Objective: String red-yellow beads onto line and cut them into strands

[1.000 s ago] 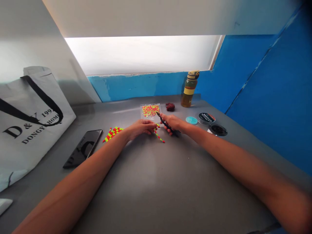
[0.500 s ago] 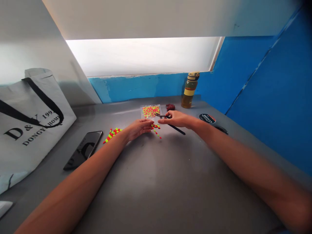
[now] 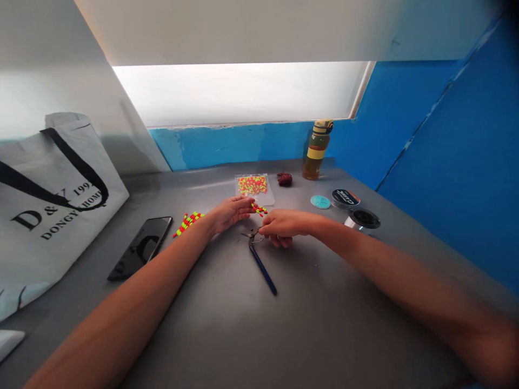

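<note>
Blue-handled pliers (image 3: 263,271) — red-yellow beads (image 3: 258,209) beyond

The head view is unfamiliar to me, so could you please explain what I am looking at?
There is no machine here: the picture comes from a camera worn on a person's head, looking forward and down at two bare hands. The left hand holds a small bunch of red and yellow-green beads. The right hand is at the pliers, though its grip is partly hidden.

On the grey table, a clear packet of similar beads lies beyond the hands. A dark phone is toward the left; a bottle stands at the back, and a spool sits on the right.
</note>
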### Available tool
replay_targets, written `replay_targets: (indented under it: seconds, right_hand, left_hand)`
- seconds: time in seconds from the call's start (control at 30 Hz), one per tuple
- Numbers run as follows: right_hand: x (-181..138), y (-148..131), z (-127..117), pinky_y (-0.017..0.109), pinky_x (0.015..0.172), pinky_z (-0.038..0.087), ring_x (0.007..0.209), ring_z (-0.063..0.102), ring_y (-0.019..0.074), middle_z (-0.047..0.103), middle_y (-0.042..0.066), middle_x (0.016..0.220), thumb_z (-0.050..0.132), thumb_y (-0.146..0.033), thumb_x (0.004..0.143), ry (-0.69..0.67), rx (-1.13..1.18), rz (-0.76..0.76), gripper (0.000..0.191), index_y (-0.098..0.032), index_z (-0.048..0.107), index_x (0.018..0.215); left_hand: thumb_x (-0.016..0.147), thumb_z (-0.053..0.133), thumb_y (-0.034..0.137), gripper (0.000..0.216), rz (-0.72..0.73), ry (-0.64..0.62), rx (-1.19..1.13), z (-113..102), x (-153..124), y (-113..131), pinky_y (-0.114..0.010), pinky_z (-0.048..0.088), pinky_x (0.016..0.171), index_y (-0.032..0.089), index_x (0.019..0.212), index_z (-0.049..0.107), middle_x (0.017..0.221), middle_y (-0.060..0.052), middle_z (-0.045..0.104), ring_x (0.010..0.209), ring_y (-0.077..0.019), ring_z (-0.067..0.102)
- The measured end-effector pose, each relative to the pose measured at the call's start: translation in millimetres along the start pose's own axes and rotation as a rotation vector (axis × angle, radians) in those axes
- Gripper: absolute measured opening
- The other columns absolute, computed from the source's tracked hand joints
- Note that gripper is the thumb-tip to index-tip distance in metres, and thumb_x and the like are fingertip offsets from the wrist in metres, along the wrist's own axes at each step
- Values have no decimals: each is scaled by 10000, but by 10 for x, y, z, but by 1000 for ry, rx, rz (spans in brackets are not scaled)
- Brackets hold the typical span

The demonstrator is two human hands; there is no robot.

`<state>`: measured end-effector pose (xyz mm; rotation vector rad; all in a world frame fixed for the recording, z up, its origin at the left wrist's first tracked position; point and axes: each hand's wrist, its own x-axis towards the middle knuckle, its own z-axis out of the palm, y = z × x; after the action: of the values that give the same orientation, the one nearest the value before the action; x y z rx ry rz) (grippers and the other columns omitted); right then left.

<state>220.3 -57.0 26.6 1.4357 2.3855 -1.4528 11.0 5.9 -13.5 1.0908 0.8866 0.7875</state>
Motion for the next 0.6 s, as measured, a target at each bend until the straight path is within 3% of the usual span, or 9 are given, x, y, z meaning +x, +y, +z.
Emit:
replay_targets:
  seconds: [0.2,0.37,0.5,0.6]
  right_hand:
    - [-19,-66,70,269,423,368,422,540,145,655,68,553,488,-352,890,71,-275,87,392,-173,613,565]
    - [-22,-91,70,289,462,360,438,525,166,599,58,482,538,-411,876,145,-321,146,391,-181,654,583]
    - [14,-107,127,307,492,347,522,529,192,616,84,549,504,-427,901,285,-440,126,418,-189,611,574]
    - [23,-139,195,314,516,360,531,532,197,621,90,555,475,-412,934,287,-412,162,437,-187,613,586]
  left_hand:
    - [814,786,267,232,0,9,-29,-2,8,3,-223,543,735,143,988,695,980,-80,738,849,-137,701]
    - [821,776,242,203,15,-16,-109,-34,24,-14,-229,552,765,146,983,697,964,-67,740,843,-129,704]
    - [840,748,220,160,21,-23,-146,-44,33,-21,-230,549,760,144,972,697,960,-74,744,840,-133,705]
    - [834,750,209,146,19,-14,-153,-31,29,-17,-233,549,767,144,952,693,942,-68,746,834,-134,706]
